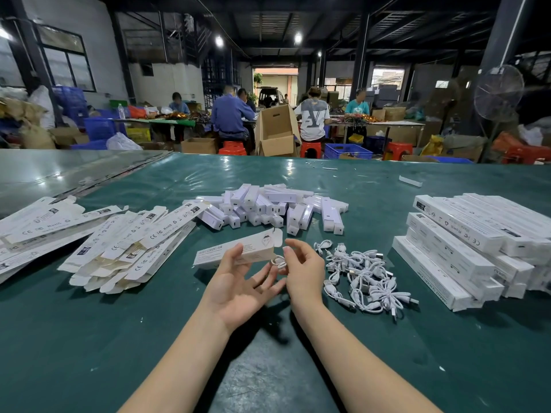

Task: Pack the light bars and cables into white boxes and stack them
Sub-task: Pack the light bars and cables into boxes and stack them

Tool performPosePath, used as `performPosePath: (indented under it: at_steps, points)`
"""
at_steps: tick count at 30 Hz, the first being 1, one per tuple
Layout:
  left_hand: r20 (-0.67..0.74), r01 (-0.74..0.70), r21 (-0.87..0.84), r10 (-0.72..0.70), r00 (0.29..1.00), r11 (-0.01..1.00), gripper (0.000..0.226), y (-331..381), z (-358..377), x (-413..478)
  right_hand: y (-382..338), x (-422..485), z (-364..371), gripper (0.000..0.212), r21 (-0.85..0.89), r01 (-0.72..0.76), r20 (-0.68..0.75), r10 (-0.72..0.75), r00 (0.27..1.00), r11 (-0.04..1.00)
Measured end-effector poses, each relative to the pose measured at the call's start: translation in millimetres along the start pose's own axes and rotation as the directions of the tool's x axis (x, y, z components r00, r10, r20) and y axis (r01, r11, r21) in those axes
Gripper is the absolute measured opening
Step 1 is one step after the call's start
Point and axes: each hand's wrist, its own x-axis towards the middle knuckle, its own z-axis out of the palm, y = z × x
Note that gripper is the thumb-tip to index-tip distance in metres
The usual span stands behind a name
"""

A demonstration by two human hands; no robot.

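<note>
A white box [208, 255] lies in front of me on the green table [89, 338], its end flap open toward my right hand. My left hand [238, 289] is palm up just below the box, fingers spread and straight, with the thumb against the box's side. My right hand [304, 271] pinches a small coiled white cable [278, 261] beside the open end. Behind is a heap of white light bars [268, 208]. A pile of coiled white cables [363, 275] lies to the right. Packed white boxes [465, 248] are stacked at far right.
Flat unfolded box blanks [113, 242] are spread over the table's left side. Beyond the far table edge, people sit at other tables among cardboard cartons [275, 132], blue crates and red stools. A standing fan [498, 92] is at back right.
</note>
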Motion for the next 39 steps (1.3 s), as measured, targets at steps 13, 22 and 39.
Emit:
performPosePath:
  at_steps: [13, 22, 39]
  points:
    - [-0.009, -0.11, -0.146, 0.11, 0.994, 0.983, 0.023, 18.3, -7.4, -1.7, -6.1, -4.2, 1.8, 0.022, -0.008, -0.068, 0.423, 0.065, 0.904, 0.998]
    - [0.048, -0.104, -0.157, 0.113, 0.992, 0.982, 0.046, 19.4, -9.2, -1.7, -7.5, -3.8, -4.8, 0.017, -0.044, 0.105, 0.392, -0.079, 0.916, 0.993]
    - [-0.056, -0.235, -0.007, 0.234, 0.971, 0.972, 0.021, 16.6, -7.1, 2.1, -8.1, 7.0, -12.4, 0.016, 0.412, -0.177, 0.256, 0.073, 0.964, 0.894]
